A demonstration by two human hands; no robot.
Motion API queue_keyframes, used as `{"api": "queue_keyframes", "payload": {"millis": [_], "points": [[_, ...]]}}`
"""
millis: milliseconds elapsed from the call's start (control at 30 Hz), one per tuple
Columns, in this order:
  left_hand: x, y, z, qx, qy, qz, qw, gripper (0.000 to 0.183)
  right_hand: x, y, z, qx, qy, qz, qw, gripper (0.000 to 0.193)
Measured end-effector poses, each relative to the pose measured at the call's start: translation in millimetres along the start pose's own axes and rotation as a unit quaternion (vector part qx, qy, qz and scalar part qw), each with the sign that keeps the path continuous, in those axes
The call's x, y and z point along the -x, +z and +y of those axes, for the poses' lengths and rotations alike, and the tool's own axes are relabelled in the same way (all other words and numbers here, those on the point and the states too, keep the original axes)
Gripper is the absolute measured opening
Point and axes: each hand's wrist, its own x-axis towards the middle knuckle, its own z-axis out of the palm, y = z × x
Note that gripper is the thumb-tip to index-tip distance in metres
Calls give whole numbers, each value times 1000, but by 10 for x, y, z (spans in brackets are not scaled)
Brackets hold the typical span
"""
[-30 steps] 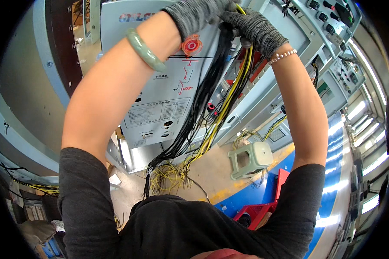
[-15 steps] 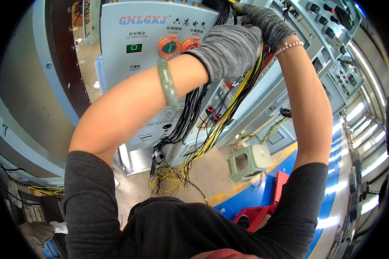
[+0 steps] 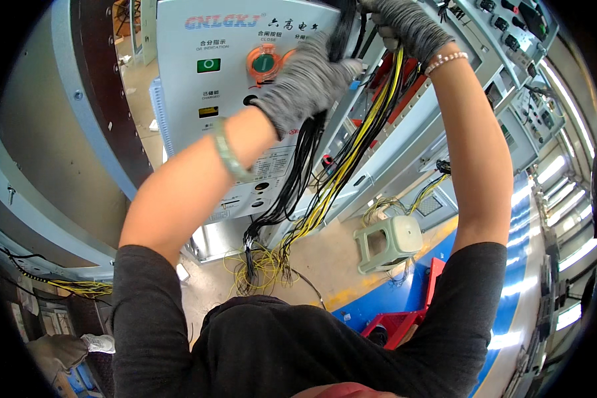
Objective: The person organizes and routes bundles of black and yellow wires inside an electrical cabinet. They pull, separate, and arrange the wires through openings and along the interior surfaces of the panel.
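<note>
My left hand (image 3: pixel 305 86), in a grey knit glove and slightly smeared by motion, is closed round a thick bundle of black wires (image 3: pixel 303 156) in front of the cabinet panel. Higher and to the right, my right hand (image 3: pixel 408 30), gloved alike, is closed at the upper part of a bundle of yellow and black wires (image 3: pixel 358 146). Its fingertips are partly hidden. Both bundles hang down to a loose tangle of wire ends (image 3: pixel 262 265) near the floor. The light grey panel (image 3: pixel 186 139) carries a green round button (image 3: pixel 264 63) in an orange ring, partly beside my left wrist.
A pale green plastic stool (image 3: pixel 388 242) stands on the floor to the right. Beyond it lies a red bin (image 3: pixel 398 325) on blue flooring. Open cabinet frames with switches (image 3: pixel 504 46) are at the far right. A dark metal post (image 3: pixel 96 73) rises at the left.
My left hand has moved down and left, away from my right hand, along the black wires. The right hand has shifted only slightly, staying at the top of the yellow and black wires.
</note>
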Motion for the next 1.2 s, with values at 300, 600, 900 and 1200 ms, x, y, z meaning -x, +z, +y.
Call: {"api": "queue_keyframes", "payload": {"millis": [300, 600, 900, 1200], "points": [[762, -1099, -599, 64, -51, -177, 981, 41, -177, 200, 363, 282, -161, 109, 939, 37], [2636, -1872, -1539, 42, -395, -130, 909, 26, -233, 335, 441, 377, -219, 182, 881, 44], [2365, -2309, -959, -85, -192, -66, 976, 39, -166, 263, 482, 422, -238, 216, 848, 37], [1308, -2101, -505, -88, -256, -250, 930, 34, -257, 95, 741, 407, -250, 190, 858, 48]]}}
